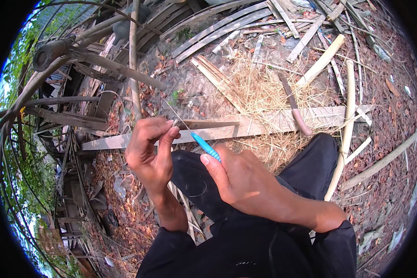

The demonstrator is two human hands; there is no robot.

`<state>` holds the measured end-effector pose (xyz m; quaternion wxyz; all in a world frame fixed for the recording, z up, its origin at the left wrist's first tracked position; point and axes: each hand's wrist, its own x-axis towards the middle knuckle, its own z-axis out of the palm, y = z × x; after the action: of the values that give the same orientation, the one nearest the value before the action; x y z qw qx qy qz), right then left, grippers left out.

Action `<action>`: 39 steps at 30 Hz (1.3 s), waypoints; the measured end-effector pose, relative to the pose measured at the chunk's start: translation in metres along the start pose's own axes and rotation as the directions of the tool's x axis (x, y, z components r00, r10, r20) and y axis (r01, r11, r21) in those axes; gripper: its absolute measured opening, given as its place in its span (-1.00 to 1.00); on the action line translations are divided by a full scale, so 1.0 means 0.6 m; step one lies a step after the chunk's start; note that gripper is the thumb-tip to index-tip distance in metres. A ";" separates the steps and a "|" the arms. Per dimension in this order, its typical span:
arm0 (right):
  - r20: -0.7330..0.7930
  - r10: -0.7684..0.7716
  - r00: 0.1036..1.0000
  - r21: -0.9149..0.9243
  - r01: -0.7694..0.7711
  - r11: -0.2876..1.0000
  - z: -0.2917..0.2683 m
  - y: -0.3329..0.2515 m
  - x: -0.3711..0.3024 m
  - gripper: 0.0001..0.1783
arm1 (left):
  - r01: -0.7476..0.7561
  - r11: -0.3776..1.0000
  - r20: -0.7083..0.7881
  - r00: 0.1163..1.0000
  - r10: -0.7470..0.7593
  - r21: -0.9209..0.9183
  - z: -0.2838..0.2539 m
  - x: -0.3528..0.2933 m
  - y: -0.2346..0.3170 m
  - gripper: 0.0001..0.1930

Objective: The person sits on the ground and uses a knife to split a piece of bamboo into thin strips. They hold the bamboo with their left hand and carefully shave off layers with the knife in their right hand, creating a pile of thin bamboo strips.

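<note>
Right hand point(245, 178) grips blue-handled tool point(206, 147), thumb up. Left hand point(148, 148) pinches thin sliver point(173, 112) at tool's far tip. Machete point(294, 106) lies far right on straw.

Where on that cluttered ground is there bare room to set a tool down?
Bare dirt lies between the upright thin pole and the dry straw heap, and leafy ground lies right of the black-trousered knee. The top, with grey split bamboo slats, is crowded.
</note>
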<state>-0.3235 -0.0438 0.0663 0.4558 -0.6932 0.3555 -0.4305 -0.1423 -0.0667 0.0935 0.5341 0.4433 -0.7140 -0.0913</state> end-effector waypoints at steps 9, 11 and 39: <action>0.084 0.133 0.988 -0.162 -0.119 0.980 -0.024 0.031 0.007 -0.61 | -0.020 1.000 0.034 0.999 0.020 -0.005 -0.014 0.007 -0.009 -0.83; 0.068 0.103 0.992 -0.109 -0.095 0.990 -0.022 0.014 0.006 -0.63 | -0.024 1.000 0.020 1.000 0.024 -0.004 -0.016 0.008 -0.009 -0.82; -0.069 0.081 0.994 -0.124 -0.089 0.988 0.004 0.040 -0.024 -0.60 | -0.080 0.995 0.088 0.993 0.074 0.066 -0.018 -0.007 0.002 -0.84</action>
<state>-0.3292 -0.0380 0.0392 0.4169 -0.6910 0.4258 -0.4092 -0.1335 -0.0592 0.0957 0.4904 0.4295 -0.7555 -0.0651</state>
